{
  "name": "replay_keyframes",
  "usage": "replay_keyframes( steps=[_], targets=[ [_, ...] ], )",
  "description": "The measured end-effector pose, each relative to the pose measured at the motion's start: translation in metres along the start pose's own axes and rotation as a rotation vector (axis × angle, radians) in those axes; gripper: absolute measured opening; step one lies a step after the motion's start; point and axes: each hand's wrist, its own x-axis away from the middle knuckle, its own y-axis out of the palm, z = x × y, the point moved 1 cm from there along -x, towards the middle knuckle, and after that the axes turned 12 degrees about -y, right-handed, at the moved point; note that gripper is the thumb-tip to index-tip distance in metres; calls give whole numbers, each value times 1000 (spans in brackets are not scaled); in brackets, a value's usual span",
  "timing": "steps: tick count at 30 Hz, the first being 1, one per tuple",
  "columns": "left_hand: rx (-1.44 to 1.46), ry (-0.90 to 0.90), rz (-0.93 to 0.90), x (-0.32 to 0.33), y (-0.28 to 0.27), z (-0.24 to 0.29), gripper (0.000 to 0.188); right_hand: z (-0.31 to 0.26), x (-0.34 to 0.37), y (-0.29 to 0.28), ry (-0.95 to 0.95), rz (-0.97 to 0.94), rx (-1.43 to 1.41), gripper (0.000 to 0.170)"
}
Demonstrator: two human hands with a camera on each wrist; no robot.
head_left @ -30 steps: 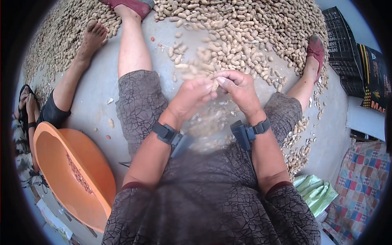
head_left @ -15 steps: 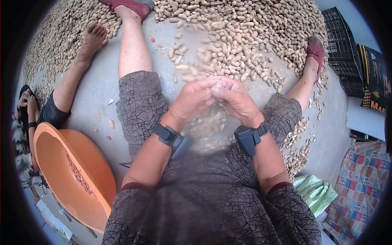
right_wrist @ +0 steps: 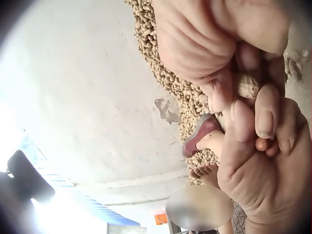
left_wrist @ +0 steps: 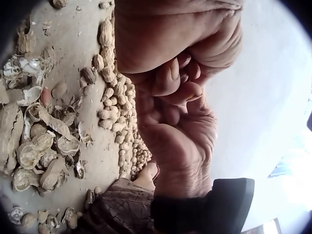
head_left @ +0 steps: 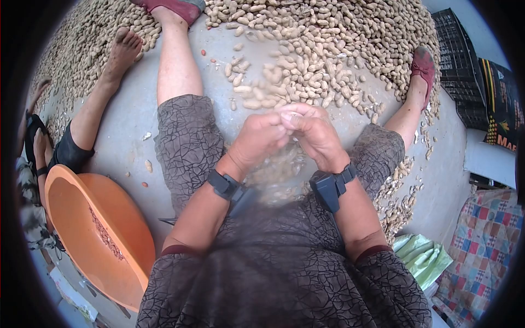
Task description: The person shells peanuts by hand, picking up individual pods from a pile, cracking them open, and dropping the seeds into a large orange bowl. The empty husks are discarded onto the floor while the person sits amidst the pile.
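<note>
Filling the bottom of the head view, a dark patterned shirt [head_left: 273,262] is lying nearest the camera. Just above it, the two bare hands are meeting at the fingertips near the centre, each wearing a black wristband [head_left: 328,191]. The left hand [head_left: 256,138] is curling its fingers round kernels [right_wrist: 262,145], which are peeping out at the right of the right wrist view. The right hand [head_left: 316,135] is gripping an unshelled peanut [right_wrist: 247,87], showing just above those kernels in the same view; whether the left fingers are also touching it, one cannot tell.

Below the hands, split shells [left_wrist: 45,152] are littering the floor [head_left: 123,134], blurring in the head view but showing clearly along the left of the left wrist view. At lower left, an orange basin [head_left: 76,218] is holding reddish nuts [head_left: 106,235]. At lower right, a green sack [head_left: 422,256] is resting beside a checked cloth [head_left: 486,235].

Farther up, loose peanuts [head_left: 314,74] are lying below a big pile [head_left: 361,27] across the top. Red shoes [head_left: 422,74] are resting near its edge, another person's bare foot [head_left: 123,52] is resting by it at upper left, and a black crate [head_left: 458,68] is standing beside a printed bag [head_left: 502,101] at upper right.
</note>
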Motion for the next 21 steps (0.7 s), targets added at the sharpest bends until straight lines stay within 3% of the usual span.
replay_keyframes(
  steps=[7, 10, 15, 21],
  targets=[
    [119, -4, -12, -3, 5, 4, 30, 11, -3, -4, 6, 19, -56, 20],
    [140, 61, 108, -5, 8, 8, 33, 7, -2, -2, -8, 40, -39, 20],
    [-24, 120, 265, -9, 4, 5, 35, 2, -3, -10, 27, 9, 197, 22],
    [-280, 141, 376, -2, 17, 12, 31, 5, -5, -9, 28, -8, 165, 20]
  ],
)
